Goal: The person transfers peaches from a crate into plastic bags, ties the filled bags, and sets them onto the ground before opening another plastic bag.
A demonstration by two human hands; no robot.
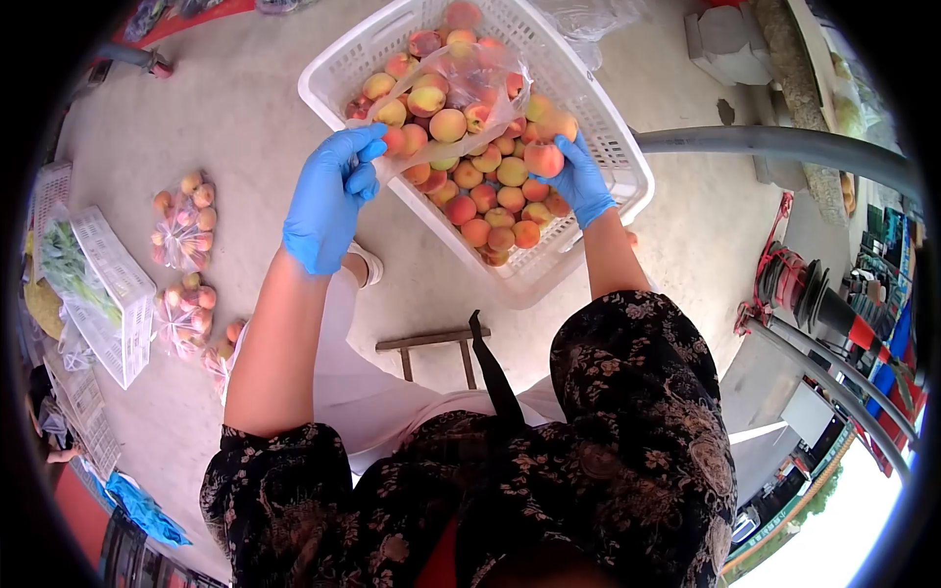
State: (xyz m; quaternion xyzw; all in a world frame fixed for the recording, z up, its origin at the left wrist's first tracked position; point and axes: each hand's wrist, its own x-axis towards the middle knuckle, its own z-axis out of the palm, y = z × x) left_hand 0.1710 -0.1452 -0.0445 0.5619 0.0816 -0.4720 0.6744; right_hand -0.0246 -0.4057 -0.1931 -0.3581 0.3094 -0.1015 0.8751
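Over a white plastic crate [328, 71] heaped with red and yellow peaches [511, 171], both my hands wear blue gloves. My left hand [338, 186] is at the crate's left edge, its fingers pinched on the rim of a clear plastic bag [423, 154]. The bag's thin film spreads across the fruit, and several peaches show through it. On the right side of the crate, my right hand [582, 182] grips a peach [543, 159], with a second peach [557, 125] just above it at the fingertips.
Bagged peaches [183, 230] stand on the concrete floor at left, beside a white crate [125, 294] with leafy greens. A small wooden stool [431, 341] is between the legs. A grey metal pole [774, 140] reaches in from the right, near the crate.
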